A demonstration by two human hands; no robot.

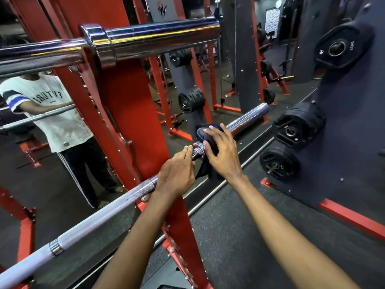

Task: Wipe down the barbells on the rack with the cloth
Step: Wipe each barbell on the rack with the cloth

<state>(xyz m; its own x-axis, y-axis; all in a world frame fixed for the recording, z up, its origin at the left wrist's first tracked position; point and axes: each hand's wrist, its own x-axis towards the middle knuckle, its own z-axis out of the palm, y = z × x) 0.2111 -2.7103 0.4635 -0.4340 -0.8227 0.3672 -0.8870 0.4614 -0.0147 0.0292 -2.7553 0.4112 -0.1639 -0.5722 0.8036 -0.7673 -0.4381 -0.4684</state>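
Dark blue cloth [208, 140], chrome barbell [100, 224], red rack [133, 113]

A white T-shirt [52, 122], reflected in the mirror [41, 174], is carrying dark capital letters across the chest; they are appearing reversed and are reading FUTURE once flipped (a smaller line beneath them is proving too tiny to make out); a black weight plate [341, 49] at the upper right is showing pale lettering near its centre, seemingly a weight ending in KG, with the digits blurring; a lower plate [295, 130] is bearing small pale marks that are not resolving into words; a grey panel [160, 9] at the top is displaying a dark emblem without legible letters.
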